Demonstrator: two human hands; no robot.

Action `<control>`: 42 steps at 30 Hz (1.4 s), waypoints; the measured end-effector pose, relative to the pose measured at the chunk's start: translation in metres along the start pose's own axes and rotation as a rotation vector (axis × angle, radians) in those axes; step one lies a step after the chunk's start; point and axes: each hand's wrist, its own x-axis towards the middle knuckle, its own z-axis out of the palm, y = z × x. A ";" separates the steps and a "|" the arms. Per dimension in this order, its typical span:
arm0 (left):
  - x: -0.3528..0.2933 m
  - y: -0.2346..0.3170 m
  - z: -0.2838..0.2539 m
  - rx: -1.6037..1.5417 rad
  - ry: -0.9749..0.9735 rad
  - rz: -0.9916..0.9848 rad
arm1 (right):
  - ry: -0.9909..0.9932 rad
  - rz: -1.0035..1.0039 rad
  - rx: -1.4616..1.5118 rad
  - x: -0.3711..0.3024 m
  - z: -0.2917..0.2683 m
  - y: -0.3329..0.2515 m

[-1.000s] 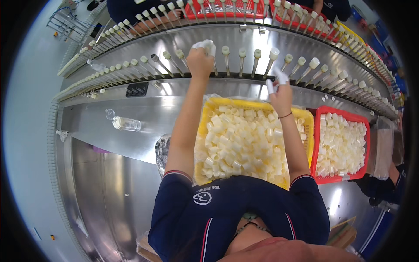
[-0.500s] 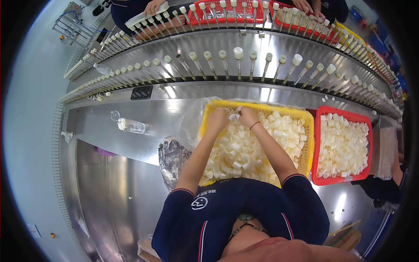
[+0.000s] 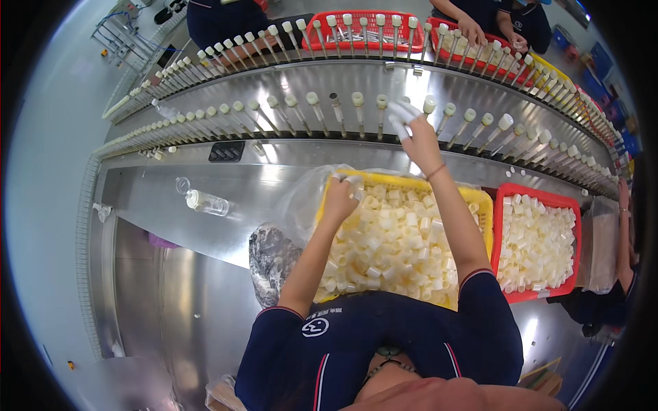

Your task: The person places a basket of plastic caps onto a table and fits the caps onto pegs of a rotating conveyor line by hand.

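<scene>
A yellow basket (image 3: 482, 200) full of small cream caps (image 3: 391, 246) sits in front of me on the steel bench. My left hand (image 3: 340, 198) hovers over the basket's far left corner, white-covered fingers curled on caps. My right hand (image 3: 413, 128) is stretched out to the near row of upright pegs (image 3: 312, 103) on the conveyor. Its white-covered fingertips pinch a cap at a peg. Most pegs in that row carry a cream cap.
A red basket (image 3: 536, 196) of the same caps stands right of the yellow one. A clear bottle (image 3: 204, 201) lies on the bench at left, a crumpled plastic bag (image 3: 271, 257) beside my left arm. Other people's hands (image 3: 473, 29) work across the conveyor by red trays (image 3: 356, 19).
Both hands dropped from the pegs into the yellow basket. Since then my right hand has risen back to the peg row, while my left hand stays at the basket's far edge.
</scene>
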 end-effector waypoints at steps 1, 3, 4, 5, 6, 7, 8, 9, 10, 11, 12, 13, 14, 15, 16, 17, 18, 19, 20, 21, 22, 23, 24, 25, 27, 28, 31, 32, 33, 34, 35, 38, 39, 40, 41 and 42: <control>0.006 0.002 -0.008 -0.117 0.112 0.033 | 0.028 -0.072 -0.011 0.014 0.002 -0.001; 0.022 0.003 -0.021 -0.233 0.226 0.064 | 0.079 -0.153 -0.103 0.033 0.017 0.006; 0.031 -0.001 -0.027 -0.211 0.389 0.106 | 0.127 -0.235 -0.187 0.040 0.027 0.010; 0.042 -0.001 -0.039 -0.185 0.551 0.156 | 0.127 -0.241 -0.180 0.047 0.035 0.015; 0.054 0.001 -0.050 -0.229 0.618 0.147 | 0.084 -0.187 -0.186 0.052 0.040 0.020; 0.069 0.006 -0.061 -0.280 0.679 0.133 | 0.036 -0.125 -0.197 0.054 0.045 0.027; 0.082 0.008 -0.072 -0.304 0.678 0.050 | -0.001 -0.040 -0.212 0.055 0.043 0.026; 0.098 0.010 -0.077 -0.336 0.670 -0.028 | -0.003 -0.034 -0.217 0.055 0.036 0.031; 0.118 0.007 -0.079 -0.245 0.752 0.075 | -0.035 -0.051 -0.276 0.054 0.029 0.036; 0.135 0.002 -0.083 -0.143 0.836 0.177 | -0.069 -0.073 -0.327 0.055 0.024 0.033; 0.149 -0.006 -0.087 -0.132 0.840 0.167 | -0.179 -0.016 -0.432 0.062 0.019 0.024; 0.161 -0.015 -0.086 -0.135 0.770 0.155 | -0.187 -0.016 -0.425 0.069 0.016 0.016; 0.167 -0.014 -0.080 -0.151 0.686 0.149 | -0.328 -0.029 -0.499 0.075 0.009 0.015; 0.166 -0.014 -0.076 -0.154 0.671 0.145 | -0.470 -0.045 -0.568 0.077 0.007 0.015; 0.168 -0.003 -0.073 -0.119 0.597 0.108 | -0.419 -0.008 -0.589 0.072 0.011 0.023; 0.171 0.016 -0.077 -0.083 0.529 0.078 | -0.418 0.009 -0.597 0.067 0.007 0.034; 0.168 0.033 -0.081 0.014 0.258 -0.137 | -0.347 0.029 -0.635 0.061 0.001 0.043; 0.158 0.037 -0.076 0.016 0.255 -0.142 | -0.282 0.035 -0.662 0.053 -0.001 0.051; 0.150 0.040 -0.067 0.112 0.389 0.055 | -0.028 -0.179 -0.593 0.044 -0.004 0.058; 0.139 0.042 -0.058 0.207 0.520 0.256 | -0.032 -0.177 -0.589 0.029 -0.005 0.063; 0.117 0.032 -0.049 0.137 0.534 0.335 | 0.132 -0.222 -0.590 0.011 -0.004 0.043; 0.091 0.020 -0.037 0.178 0.354 0.262 | 0.309 -0.269 -0.597 -0.005 -0.007 0.026; 0.062 0.015 -0.027 0.217 0.173 0.185 | 0.160 -0.237 -0.438 -0.028 -0.004 0.024; 0.042 0.030 -0.026 0.258 -0.099 0.014 | 0.008 -0.193 -0.290 -0.056 0.002 0.032; 0.012 0.030 -0.014 0.368 -0.427 -0.102 | -0.433 -0.053 -0.271 -0.093 0.019 0.031; 0.001 0.029 -0.006 0.371 -0.432 -0.102 | -0.517 -0.035 -0.216 -0.109 0.034 0.043; -0.009 0.026 0.011 0.377 -0.382 0.021 | -0.698 0.029 -0.193 -0.127 0.064 0.058; -0.007 0.026 0.011 0.397 -0.404 0.036 | -0.794 0.081 -0.229 -0.127 0.069 0.058; -0.005 0.026 0.012 0.416 -0.427 0.052 | -0.792 0.076 -0.227 -0.128 0.070 0.060; -0.007 0.016 0.016 0.421 -0.419 0.044 | -0.770 0.052 -0.171 -0.125 0.070 0.055; -0.011 0.005 0.020 0.299 -0.338 0.068 | -0.746 0.028 -0.114 -0.123 0.071 0.050; -0.014 -0.002 0.016 -0.021 -0.130 0.045 | -0.563 0.337 0.401 -0.121 0.065 0.053; -0.012 -0.001 0.011 -0.217 0.000 -0.005 | -0.563 0.339 0.400 -0.115 0.063 0.057; -0.010 -0.004 0.007 -0.216 0.002 -0.011 | -0.405 0.216 0.292 -0.098 0.051 0.049; -0.005 -0.009 0.002 -0.222 0.080 -0.013 | -0.245 0.091 0.185 -0.079 0.040 0.042; 0.002 -0.013 -0.003 -0.227 0.158 -0.014 | -0.191 0.070 0.086 -0.060 0.033 0.036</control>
